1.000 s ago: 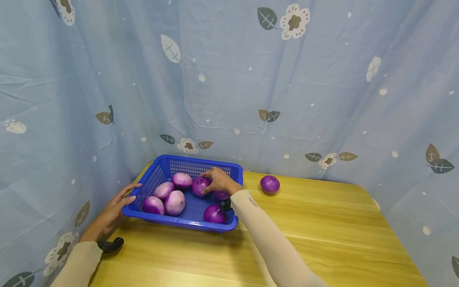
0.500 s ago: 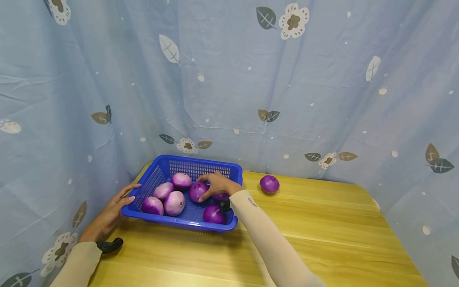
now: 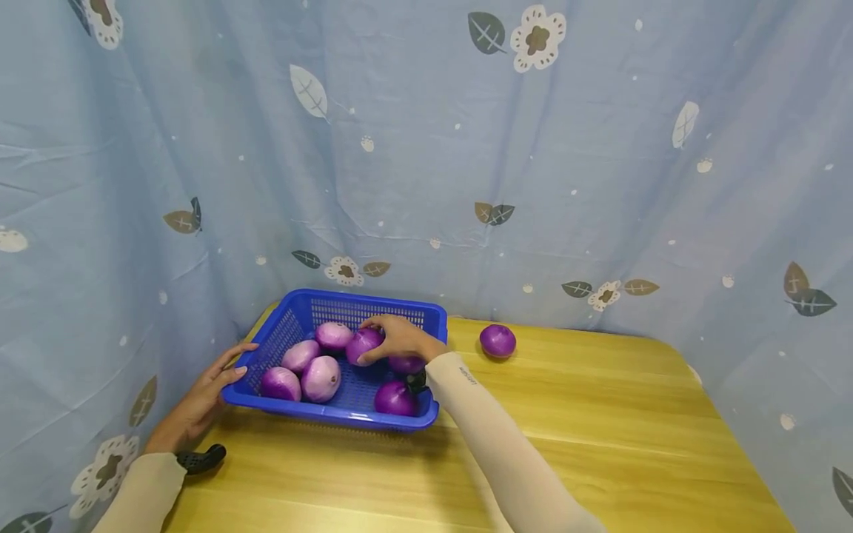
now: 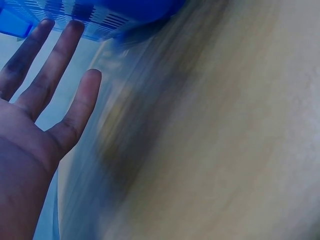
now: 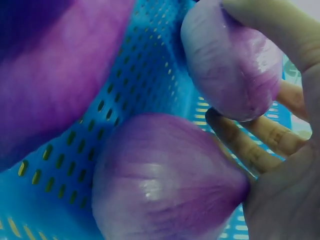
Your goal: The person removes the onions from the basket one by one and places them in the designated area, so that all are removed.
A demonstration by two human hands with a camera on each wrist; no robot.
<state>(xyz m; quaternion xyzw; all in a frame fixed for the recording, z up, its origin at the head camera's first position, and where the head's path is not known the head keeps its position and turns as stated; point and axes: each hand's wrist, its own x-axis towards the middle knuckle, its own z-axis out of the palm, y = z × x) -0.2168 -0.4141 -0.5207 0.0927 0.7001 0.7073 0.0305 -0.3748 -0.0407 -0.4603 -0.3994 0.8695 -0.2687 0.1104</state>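
A blue plastic basket [image 3: 326,418] on the wooden table contains several purple onions. My right hand [image 3: 401,337] reaches into it and grips an onion [image 3: 363,346] between thumb and fingers. The right wrist view has this onion [image 5: 232,65] under the thumb, with a nearer onion [image 5: 160,180] below and by the palm. At the basket's left end, my left hand [image 3: 205,392] touches the rim, its fingers fairly straight. Fingertips [image 4: 75,27] reach the slotted basket wall in the left wrist view. Paler onions [image 3: 321,379] lie in the left half; a darker onion [image 3: 397,398] sits front right.
One more onion [image 3: 497,341] lies on the table [image 3: 600,414], right of the basket. A blue patterned curtain [image 3: 413,148] hangs behind the table and along both sides. Black wrist straps, one of them [image 3: 202,460] on the left wrist, stick out from the sleeves.
The right hand, holding the onion, has shifted slightly left inside the basket; the onion dipped forward, then back. The left hand stays at the rim. The whole view has shifted a little.
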